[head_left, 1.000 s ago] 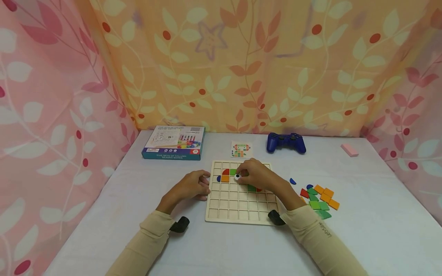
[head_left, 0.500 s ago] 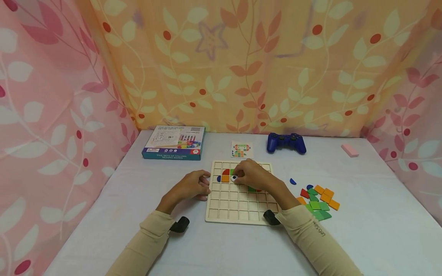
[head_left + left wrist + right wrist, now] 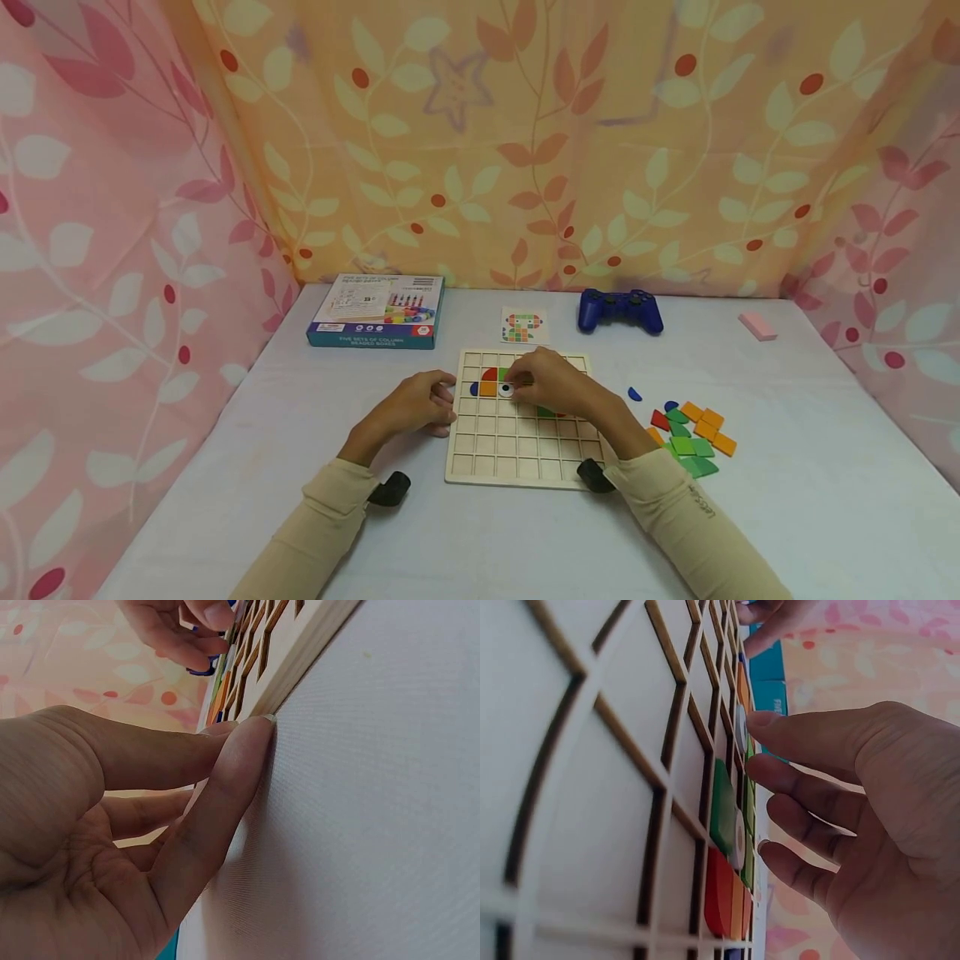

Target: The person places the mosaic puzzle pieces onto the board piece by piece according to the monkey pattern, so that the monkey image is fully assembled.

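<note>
A square wooden grid board lies flat before me. My left hand holds its left edge, with thumb and finger together at the rim. My right hand is over the upper part, its thumb tip right at a round white eye tile that sits in a cell. Beside that tile are an orange square, a blue half-circle and a red rounded piece. The right wrist view shows a green piece, a red piece and another eye tile beneath the hand.
Loose coloured pieces lie right of the board, near the right forearm. Behind the board stand a pattern card, a blue game controller and a boxed bead set. A pink block lies far right.
The eye tile has moved left with my right hand into the cell beside the orange square. Its fingers have loosened from around the tile. My left hand stays at the board's edge.
</note>
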{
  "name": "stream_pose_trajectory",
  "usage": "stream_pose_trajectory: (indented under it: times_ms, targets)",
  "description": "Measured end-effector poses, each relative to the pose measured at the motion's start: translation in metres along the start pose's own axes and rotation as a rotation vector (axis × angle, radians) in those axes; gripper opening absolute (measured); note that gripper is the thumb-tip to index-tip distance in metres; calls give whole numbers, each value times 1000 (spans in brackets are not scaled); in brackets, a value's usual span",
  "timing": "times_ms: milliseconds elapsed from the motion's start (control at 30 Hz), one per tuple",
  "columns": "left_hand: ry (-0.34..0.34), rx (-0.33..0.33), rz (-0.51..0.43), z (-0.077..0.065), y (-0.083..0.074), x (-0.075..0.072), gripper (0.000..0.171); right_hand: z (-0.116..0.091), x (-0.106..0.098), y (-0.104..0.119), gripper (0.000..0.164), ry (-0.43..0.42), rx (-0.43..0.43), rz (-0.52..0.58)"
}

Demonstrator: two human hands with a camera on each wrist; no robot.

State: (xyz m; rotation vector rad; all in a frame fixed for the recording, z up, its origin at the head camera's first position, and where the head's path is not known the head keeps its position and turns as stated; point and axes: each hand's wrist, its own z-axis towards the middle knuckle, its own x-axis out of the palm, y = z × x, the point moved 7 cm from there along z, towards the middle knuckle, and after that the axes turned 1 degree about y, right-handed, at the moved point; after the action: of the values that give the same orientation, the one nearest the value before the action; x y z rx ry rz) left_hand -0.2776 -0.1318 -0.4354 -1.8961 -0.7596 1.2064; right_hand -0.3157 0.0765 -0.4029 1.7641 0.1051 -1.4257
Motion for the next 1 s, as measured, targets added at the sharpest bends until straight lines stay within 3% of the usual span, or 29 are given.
stream_pose_trajectory:
  times_ms: [433,1000]
  targets:
    - [-9,7,15,0,0,0,59,-42,-24,-22,31,-21,77,-39]
    - [-7,14,22,1,0,-1,59,-105,-54,-71,28,-52,175,-91]
